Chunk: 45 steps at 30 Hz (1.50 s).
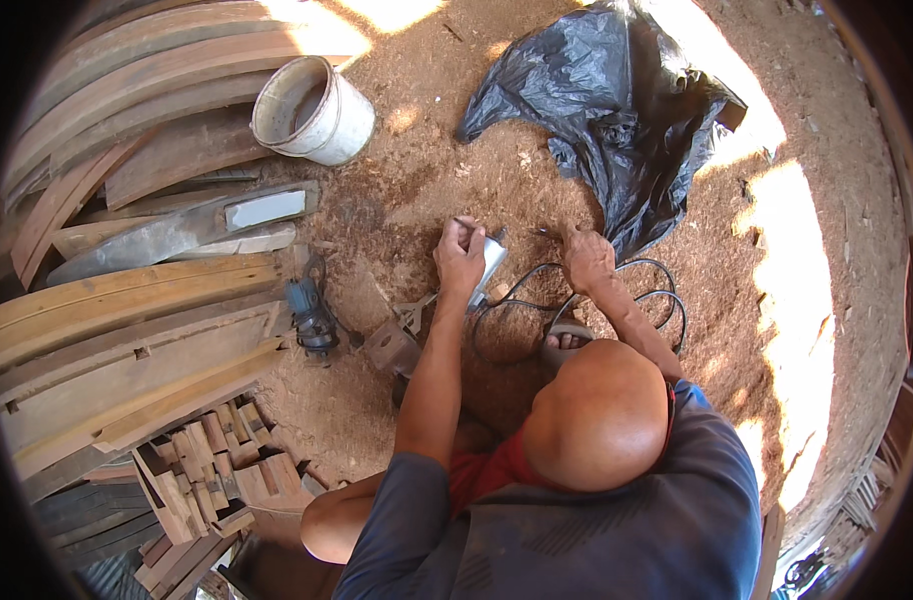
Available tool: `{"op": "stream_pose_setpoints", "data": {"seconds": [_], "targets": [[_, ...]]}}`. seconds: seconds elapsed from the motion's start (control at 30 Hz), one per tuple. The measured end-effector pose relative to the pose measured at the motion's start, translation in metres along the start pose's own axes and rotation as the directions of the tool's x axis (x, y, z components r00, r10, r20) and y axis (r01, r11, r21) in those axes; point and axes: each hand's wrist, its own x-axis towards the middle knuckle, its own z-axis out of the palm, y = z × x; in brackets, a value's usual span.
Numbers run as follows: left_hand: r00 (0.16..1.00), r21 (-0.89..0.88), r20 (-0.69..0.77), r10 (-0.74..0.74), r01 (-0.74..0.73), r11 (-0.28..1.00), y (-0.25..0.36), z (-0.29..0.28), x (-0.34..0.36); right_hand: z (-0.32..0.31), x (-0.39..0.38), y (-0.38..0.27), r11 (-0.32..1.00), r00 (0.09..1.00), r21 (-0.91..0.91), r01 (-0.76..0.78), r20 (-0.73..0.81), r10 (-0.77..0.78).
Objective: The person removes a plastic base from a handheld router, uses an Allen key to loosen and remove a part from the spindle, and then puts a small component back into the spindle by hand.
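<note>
Neither of my own hands shows in the head view. Below me another person squats on the ground, seen from above, in a dark blue shirt. That person's left hand is closed around something thin and dark, beside a silver metal-bodied object whose kind I cannot make out. Their right hand is curled on a small dark-tipped thing, mostly hidden by the fingers. A black cable lies in loops under and around the right forearm.
Curved planks are stacked along the left. A blue power tool lies beside them, with a whitish bucket farther off. A black plastic bag spreads at the far right. Small wood offcuts are piled at near left.
</note>
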Motion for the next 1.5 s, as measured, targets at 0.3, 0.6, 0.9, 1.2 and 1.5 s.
{"op": "stream_pose_setpoints", "data": {"seconds": [0.3, 0.6, 0.9, 1.2, 1.5], "targets": [[0.933, 0.145, 0.024, 0.358, -0.357, 0.923, 0.008, 0.000, -0.013, -0.042, -0.004, -0.018, 0.854, 0.957, 0.447, 0.266, -0.230, -0.178], [0.962, 0.080, -0.007, 0.272, -0.271, 0.959, 0.003, 0.002, -0.007, -0.075, -0.004, -0.035, 0.789, 0.990, 0.601, 0.125, -0.023, -0.139], [0.980, 0.081, -0.011, 0.196, -0.195, 0.978, 0.006, 0.002, -0.007, -0.048, -0.013, -0.007, 0.088, 0.927, 0.994, -0.063, 0.092, -0.365], [0.987, 0.046, -0.012, 0.163, -0.162, 0.986, 0.003, 0.001, -0.009, -0.055, -0.013, -0.035, 0.761, 0.850, 0.385, 0.523, -0.300, -0.433], [0.993, 0.046, -0.020, 0.112, -0.111, 0.993, 0.013, 0.000, -0.008, -0.044, -0.002, -0.035, 0.824, 0.875, 0.310, 0.474, -0.273, -0.400]]}}
